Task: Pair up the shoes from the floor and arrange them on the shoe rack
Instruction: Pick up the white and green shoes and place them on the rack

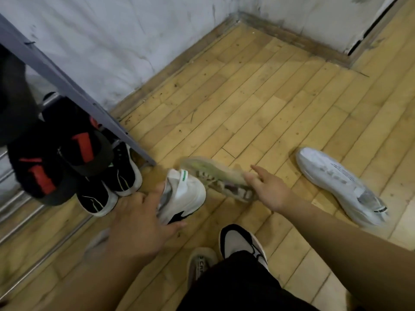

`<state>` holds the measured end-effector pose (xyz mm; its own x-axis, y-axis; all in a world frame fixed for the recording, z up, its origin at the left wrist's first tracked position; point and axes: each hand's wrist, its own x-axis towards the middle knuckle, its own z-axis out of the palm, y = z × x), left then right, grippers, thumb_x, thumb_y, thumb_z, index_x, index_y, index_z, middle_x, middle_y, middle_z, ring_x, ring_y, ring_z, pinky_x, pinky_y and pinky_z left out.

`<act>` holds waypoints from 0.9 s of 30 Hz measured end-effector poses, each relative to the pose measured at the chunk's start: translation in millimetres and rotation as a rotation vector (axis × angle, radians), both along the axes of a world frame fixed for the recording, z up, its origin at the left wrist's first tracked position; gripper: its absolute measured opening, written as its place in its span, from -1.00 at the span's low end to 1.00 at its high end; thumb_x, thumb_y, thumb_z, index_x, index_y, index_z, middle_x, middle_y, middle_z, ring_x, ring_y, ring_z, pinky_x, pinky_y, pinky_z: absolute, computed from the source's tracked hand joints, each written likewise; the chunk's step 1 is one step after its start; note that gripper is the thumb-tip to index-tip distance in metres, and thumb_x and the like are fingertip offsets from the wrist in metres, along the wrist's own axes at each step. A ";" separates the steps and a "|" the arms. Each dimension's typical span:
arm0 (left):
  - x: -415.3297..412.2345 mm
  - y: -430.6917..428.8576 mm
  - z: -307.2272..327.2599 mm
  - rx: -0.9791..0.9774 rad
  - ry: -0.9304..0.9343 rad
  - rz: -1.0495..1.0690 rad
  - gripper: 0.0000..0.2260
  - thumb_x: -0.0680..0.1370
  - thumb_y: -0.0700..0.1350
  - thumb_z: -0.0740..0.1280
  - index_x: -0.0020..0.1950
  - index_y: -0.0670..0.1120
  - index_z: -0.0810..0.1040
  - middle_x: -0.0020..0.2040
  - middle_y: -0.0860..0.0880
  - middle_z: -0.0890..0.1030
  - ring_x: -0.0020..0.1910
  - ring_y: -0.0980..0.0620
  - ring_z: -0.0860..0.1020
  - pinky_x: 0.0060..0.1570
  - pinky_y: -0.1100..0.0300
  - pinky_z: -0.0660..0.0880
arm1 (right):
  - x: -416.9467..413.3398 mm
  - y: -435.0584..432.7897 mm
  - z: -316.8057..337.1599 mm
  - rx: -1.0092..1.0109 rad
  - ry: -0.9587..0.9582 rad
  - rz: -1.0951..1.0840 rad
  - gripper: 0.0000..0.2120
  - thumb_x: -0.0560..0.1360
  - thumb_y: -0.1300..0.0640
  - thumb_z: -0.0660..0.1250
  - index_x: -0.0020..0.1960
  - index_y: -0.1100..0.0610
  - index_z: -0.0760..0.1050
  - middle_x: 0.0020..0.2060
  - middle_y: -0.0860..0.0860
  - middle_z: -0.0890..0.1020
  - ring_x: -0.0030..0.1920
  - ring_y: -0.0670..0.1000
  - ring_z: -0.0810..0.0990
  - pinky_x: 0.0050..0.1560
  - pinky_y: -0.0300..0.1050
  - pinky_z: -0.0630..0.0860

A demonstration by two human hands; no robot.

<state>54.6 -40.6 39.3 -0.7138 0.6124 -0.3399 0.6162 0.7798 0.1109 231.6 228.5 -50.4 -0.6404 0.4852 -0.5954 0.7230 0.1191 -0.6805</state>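
both arms reach down from the bottom of the frame toward the middle. the left hand (137,223) grips the white shoe with the green tag (186,194) just left of the middle: its fingers go into the shoe's opening and the thumb sticks out to the right along the side. it is blurry. the right hand (267,187) holds one end of the pale yellow shoe (215,176), which is turned sole up and tilted, its other end touching the white shoe. the pointer finger is straight and the other fingers curl around the shoe. a long white shoe (336,185) lies alone on the wood floor (258,97) at the right. the shoe rack (67,81) stands at the left with black and red shoes (56,158) on it and black and white shoes (114,182) below.
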 end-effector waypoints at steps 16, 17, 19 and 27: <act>21.5 57.3 0.0 0.309 0.076 -0.310 -0.07 0.23 0.54 0.22 0.53 0.12 0.40 0.01 0.02 0.50 0.04 -0.12 0.50 0.02 -0.07 0.45 | -4.8 -30.1 82.0 -0.350 0.433 -0.137 -0.58 0.67 -0.05 0.28 0.52 -0.19 0.37 0.26 -0.07 0.66 0.15 -0.05 0.70 0.11 -0.01 0.68; 21.2 59.9 3.4 0.302 0.068 -0.306 -0.05 0.22 0.55 0.21 0.54 0.13 0.39 0.02 0.04 0.49 0.07 -0.10 0.50 0.06 -0.07 0.44 | -3.7 -30.6 84.9 -0.337 0.443 -0.148 -0.57 0.68 -0.02 0.28 0.53 -0.17 0.37 0.23 -0.06 0.68 0.13 -0.03 0.71 0.07 -0.01 0.69; 20.9 60.8 9.9 0.303 0.055 -0.314 -0.04 0.23 0.56 0.20 0.55 0.13 0.37 0.03 0.05 0.48 0.09 -0.08 0.48 0.10 -0.06 0.43 | -1.5 -30.4 89.9 -0.324 0.457 -0.164 -0.59 0.68 0.02 0.28 0.52 -0.15 0.40 0.18 -0.05 0.70 0.07 -0.04 0.73 -0.03 -0.09 0.68; 9.1 9.8 82.2 0.219 -0.070 -0.224 -0.09 0.39 0.44 0.41 0.63 0.24 0.10 0.35 0.11 0.42 0.35 0.01 0.38 0.34 0.00 0.37 | -27.9 -53.1 149.2 -0.390 0.490 0.014 -0.61 0.68 0.08 0.29 0.44 -0.24 0.43 0.20 -0.05 0.71 0.17 0.05 0.71 0.18 0.11 0.67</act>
